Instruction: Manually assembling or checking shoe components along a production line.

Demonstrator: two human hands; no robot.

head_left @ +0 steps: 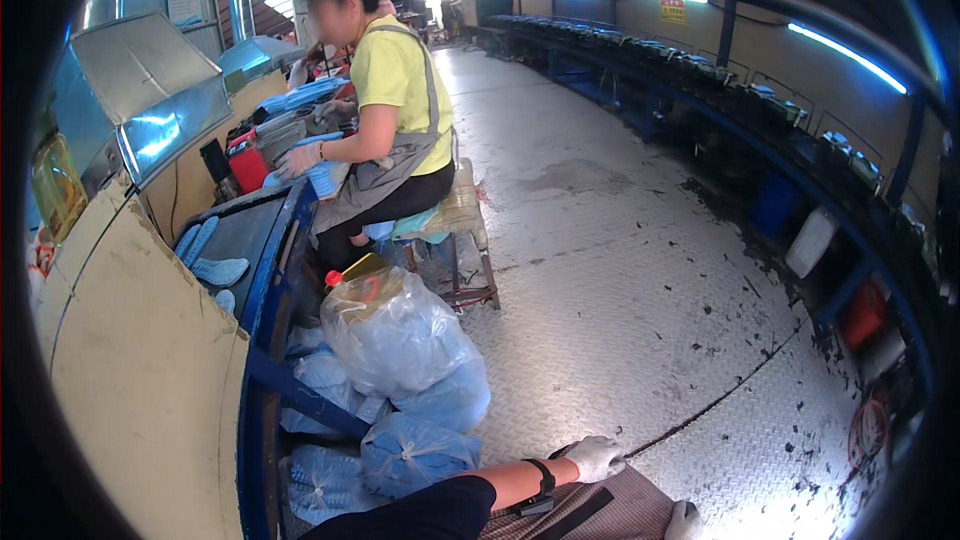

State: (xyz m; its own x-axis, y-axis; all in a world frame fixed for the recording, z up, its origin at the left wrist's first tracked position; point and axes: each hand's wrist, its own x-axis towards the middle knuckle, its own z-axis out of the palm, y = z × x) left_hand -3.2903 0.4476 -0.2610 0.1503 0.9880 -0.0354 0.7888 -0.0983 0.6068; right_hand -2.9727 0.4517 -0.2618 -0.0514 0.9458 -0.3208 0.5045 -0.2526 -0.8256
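My left hand [597, 458], in a whitish work glove with a black band at the wrist, is at the far edge of a brown checked cloth [630, 502]. Its fingers curl down over that edge. A dark strap [583, 514] lies across the cloth. Low in the picture, at the cloth's right corner, a small part of my gloved right hand [684, 521] shows; its fingers are hidden. Left of my forearm lie tied clear bags of blue soles [420, 450], [325, 480].
A large clear plastic bag [400, 325] sits by the blue-framed bench [262, 310], where blue soles [218, 270] lie. Beyond, a co-worker [400, 90] in a yellow shirt sits on a stool [465, 205], handling blue pieces. A long machine line [700, 65] runs along the right over metal flooring [600, 290].
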